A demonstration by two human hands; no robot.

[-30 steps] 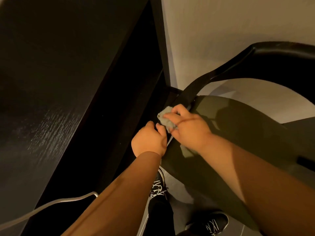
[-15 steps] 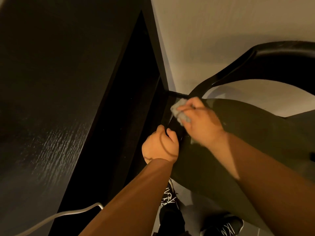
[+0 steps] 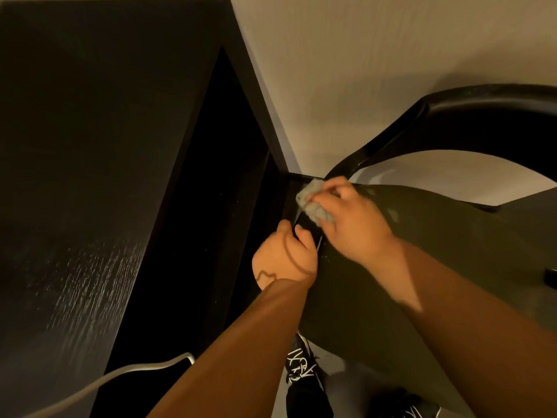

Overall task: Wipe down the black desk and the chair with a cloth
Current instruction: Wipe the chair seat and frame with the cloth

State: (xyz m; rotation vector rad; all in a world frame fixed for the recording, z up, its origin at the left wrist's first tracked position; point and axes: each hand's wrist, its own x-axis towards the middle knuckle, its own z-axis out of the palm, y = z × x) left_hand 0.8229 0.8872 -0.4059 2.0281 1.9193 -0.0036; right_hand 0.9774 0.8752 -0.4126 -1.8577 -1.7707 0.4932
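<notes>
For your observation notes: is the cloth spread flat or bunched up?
Bunched up: the cloth shows as a crumpled wad under the right hand's fingers, on the chair.

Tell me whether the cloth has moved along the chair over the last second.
Yes. The cloth in the right hand has slid up the chair's front edge, away from the left hand and toward the armrest joint near the desk.

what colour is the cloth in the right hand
Grey; the cloth shows best in the head view, under the right hand on the chair.

Black desk (image 3: 90,176), black chair (image 3: 452,251), grey cloth (image 3: 313,203), white cable (image 3: 99,384).
</notes>
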